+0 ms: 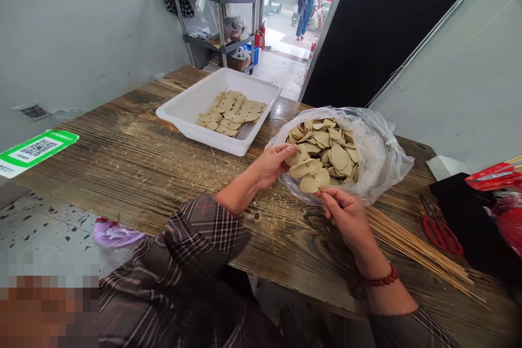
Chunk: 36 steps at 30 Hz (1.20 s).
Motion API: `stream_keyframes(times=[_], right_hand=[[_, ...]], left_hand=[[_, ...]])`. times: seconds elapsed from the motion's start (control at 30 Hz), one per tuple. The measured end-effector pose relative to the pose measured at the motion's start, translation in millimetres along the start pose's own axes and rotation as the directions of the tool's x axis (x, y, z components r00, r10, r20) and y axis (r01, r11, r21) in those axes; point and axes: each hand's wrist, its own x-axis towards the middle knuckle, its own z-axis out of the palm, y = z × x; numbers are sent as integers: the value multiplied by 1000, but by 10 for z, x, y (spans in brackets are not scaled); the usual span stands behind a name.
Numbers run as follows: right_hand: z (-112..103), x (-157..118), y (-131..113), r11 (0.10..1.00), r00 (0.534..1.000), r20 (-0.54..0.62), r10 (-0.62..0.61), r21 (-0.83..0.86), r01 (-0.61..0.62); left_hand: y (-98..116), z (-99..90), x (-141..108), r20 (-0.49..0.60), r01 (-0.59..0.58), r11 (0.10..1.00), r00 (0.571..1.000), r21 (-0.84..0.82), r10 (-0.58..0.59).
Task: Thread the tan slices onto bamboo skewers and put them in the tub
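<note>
My left hand [272,166] is closed, its thumb and fingers pinching a flat, round beige slice [297,157] over the near left edge of an open clear plastic bag [377,147]. Many loose slices [340,159] of the same kind fill the bag. My right hand [345,207] is closed in a pinch at the edge of the nearest slice [314,181], where a bit of thin skewer shows at the fingertips. Between the hands the slices sit in a row; most of the skewer is hidden.
A white tray [179,119] to the left holds skewered slices [233,109]. Bare bamboo skewers [420,250] lie right of my right hand, with red-handled scissors [438,231] and a black cloth [465,217] beyond. A green QR card [38,151] is at the table's left. A person [310,0] stands outside.
</note>
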Motion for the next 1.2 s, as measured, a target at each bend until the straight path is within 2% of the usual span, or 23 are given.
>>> stream_keyframes(times=[0.1, 0.27, 0.37, 0.47, 0.63, 0.83, 1.2], right_hand=[[5, -7, 7, 998, 999, 11, 36, 60, -36], [31, -10, 18, 987, 997, 16, 69, 143, -71], [48, -3, 15, 980, 996, 16, 85, 181, -87], [49, 1, 4, 988, 997, 7, 71, 139, -71], [26, -5, -31, 999, 1000, -4, 10, -32, -10], [42, -8, -53, 949, 984, -74, -162, -284, 135], [74, -13, -11, 982, 995, -41, -87, -172, 79]], left_hand=[[-33, 2, 5, 59, 45, 996, 997, -80, -40], [-26, 45, -35, 157, 61, 994, 987, -90, -47], [-22, 72, -48, 144, 44, 993, 989, -106, -29], [-33, 64, -33, 117, 40, 992, 993, -121, -26], [-34, 18, 3, 43, 31, 988, 999, -150, -25], [-10, 54, -14, 20, 7, 992, 1000, -127, -5], [-54, 94, -22, 11, -30, 996, 999, -83, 31]])
